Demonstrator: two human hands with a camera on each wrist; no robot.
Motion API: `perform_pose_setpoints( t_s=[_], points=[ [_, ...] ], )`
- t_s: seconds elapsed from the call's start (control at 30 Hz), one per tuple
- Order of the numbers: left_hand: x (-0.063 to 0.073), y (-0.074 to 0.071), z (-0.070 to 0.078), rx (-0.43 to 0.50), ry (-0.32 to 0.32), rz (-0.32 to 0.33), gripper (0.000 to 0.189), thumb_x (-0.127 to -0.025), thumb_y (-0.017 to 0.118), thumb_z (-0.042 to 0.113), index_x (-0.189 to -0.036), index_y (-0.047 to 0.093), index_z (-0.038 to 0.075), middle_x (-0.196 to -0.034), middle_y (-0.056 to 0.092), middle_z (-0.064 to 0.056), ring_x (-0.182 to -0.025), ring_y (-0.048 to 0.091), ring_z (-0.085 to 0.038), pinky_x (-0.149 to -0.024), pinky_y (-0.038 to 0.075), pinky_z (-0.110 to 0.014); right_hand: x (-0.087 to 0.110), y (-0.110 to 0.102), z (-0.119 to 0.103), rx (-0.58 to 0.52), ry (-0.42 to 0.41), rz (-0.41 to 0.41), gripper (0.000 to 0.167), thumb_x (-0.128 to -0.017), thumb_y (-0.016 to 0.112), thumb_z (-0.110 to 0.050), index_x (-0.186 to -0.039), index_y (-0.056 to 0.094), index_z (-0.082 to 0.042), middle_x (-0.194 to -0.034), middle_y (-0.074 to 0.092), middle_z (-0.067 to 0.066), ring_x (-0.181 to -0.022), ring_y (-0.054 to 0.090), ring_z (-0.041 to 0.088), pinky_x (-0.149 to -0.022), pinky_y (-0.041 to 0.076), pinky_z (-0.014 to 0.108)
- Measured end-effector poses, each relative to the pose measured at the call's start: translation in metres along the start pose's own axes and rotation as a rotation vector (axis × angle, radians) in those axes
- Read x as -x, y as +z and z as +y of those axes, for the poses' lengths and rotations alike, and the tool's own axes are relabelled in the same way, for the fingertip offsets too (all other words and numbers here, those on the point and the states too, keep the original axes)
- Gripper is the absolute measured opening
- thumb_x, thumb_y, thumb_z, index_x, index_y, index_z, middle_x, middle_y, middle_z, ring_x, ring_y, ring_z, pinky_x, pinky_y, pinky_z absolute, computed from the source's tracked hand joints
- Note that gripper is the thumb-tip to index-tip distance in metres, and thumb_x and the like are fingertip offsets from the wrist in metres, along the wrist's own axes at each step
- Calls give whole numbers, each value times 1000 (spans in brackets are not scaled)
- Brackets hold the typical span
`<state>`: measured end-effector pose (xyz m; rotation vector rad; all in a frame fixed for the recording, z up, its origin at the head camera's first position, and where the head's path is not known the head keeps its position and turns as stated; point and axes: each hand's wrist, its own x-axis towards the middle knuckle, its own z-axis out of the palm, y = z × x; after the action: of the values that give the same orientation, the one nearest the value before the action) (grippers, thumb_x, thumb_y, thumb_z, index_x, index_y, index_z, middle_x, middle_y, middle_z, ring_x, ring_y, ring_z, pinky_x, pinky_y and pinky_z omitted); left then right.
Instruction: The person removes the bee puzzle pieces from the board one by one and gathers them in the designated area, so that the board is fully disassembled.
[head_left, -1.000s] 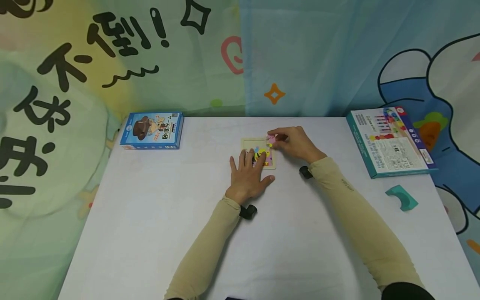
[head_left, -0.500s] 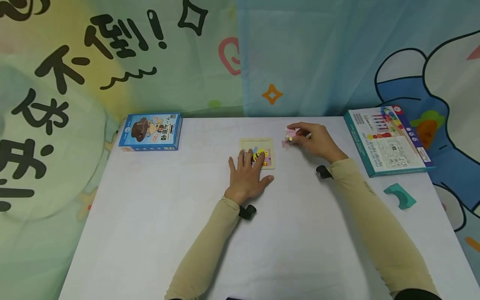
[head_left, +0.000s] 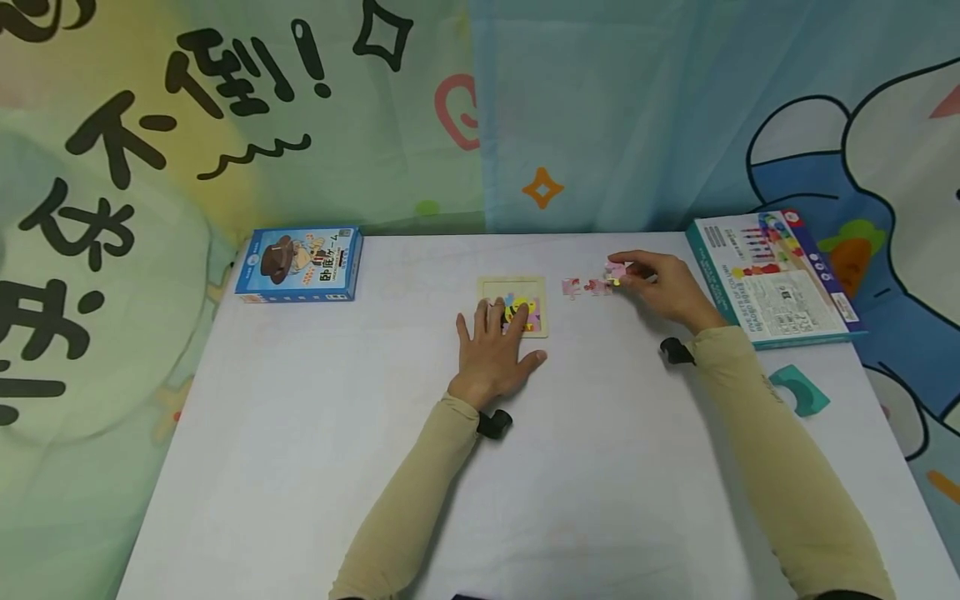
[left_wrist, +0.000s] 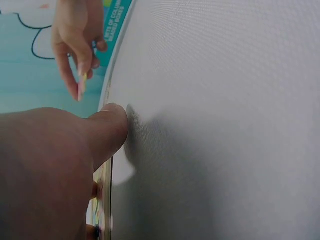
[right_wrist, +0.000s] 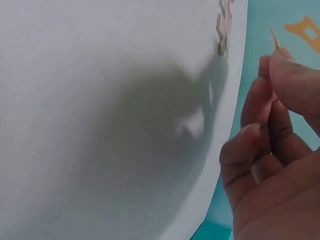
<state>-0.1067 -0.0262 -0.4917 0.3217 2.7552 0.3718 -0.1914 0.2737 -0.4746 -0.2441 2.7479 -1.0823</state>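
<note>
Moved rightward, right hand point(head_left: 663, 287) pinches pink piece point(head_left: 615, 271); left hand point(head_left: 489, 354) spread; teal box point(left_wrist: 116, 25) reads "SETS OF".

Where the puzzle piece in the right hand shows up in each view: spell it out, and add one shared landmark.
Head: puzzle piece, right of centre, slightly above the middle.
Left wrist: puzzle piece, upper left.
Right wrist: puzzle piece, upper right, seen edge-on.
Shared landmark: the right hand, pinching it in all three.

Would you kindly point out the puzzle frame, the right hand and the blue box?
Puzzle frame point(head_left: 514, 281), head view, top rim.
Right hand point(head_left: 667, 287), head view, its middle.
Blue box point(head_left: 300, 261), head view, top face.
</note>
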Motion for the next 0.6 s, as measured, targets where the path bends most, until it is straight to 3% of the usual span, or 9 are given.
perform_pose_setpoints(
  t_s=[0.17,0.43,0.6],
  points=[
    [1,-1,0,1,2,0,81,-105,48,65,-172,18,30,-179,11,-12,-167,1,-36,-130,2,-67,5,-4,3,18,23,-3,42,-106,62,-3,-147,63,-10,-125,63,24,-112,56,39,-101,46,53],
    [1,1,1,-9,-1,12,82,-105,49,65,-172,18,30,-179,11,-12,-167,2,-37,-130,3,-67,12,-8,18,34,64,-5,41,-106,61,-4,-146,63,-9,-121,60,22,-106,50,34,-91,41,42],
    [0,3,0,-6,3,14,82,-105,49,65,-172,17,30,-179,11,-12,-167,1,-36,-130,2,-67,14,-9,24,37,69,-27,39,-106,61,-6,-145,64,-8,-122,61,22,-104,50,33,-89,41,42]
  ],
)
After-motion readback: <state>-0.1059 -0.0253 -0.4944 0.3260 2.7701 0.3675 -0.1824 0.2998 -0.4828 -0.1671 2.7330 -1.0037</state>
